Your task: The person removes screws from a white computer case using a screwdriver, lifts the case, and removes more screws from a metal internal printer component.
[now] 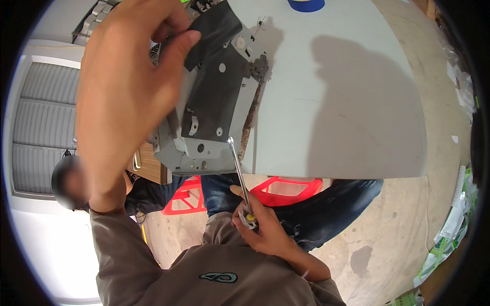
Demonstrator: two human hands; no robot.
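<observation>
A grey metal housing (219, 157) with holes and tabs lies at the table's left edge. Over its face runs a thin black sheet (212, 97), whose far part is folded up as a flap. Large and close, my left hand (122, 76) has its thumb and fingers pinched at the edge of that flap; the exact grip is partly hidden. My right hand (263, 227), low in the middle, wraps the handle of a screwdriver (239, 168). Its long metal shaft points up and away, with the tip at the sheet's near right corner.
The pale table (357, 102) extends right, carrying a blue-rimmed round object (306, 5) at its far edge. Red plastic stools (286, 189) stand below it near my legs. Another person (69, 183) is at the left. Green and white packaging (449, 229) lies at the far right.
</observation>
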